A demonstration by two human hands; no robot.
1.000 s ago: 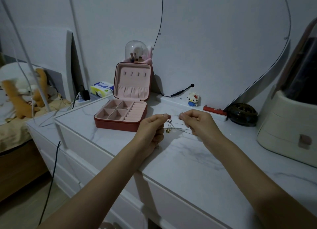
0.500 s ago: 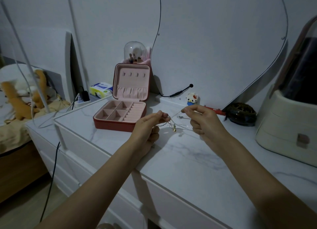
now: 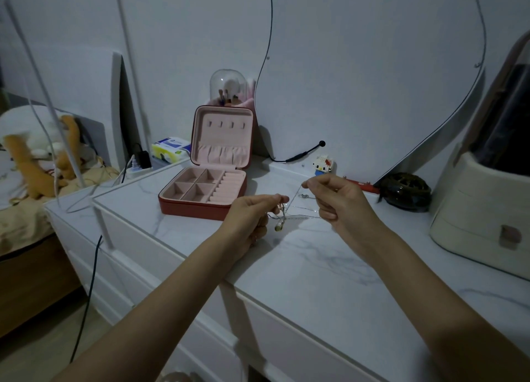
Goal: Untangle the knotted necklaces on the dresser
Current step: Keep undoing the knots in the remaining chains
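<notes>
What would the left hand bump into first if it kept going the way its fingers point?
Probably the right hand: the left hand points rightward along the necklaces stretched between them. Depth is hard to judge here.

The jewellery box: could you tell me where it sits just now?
In the head view, the jewellery box stands open on the dresser, left of centre, behind the left hand.

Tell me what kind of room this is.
Most likely a bedroom: a white dresser bears an open jewellery box and a domed makeup brush holder, with plush toys on bedding beside it.
</notes>
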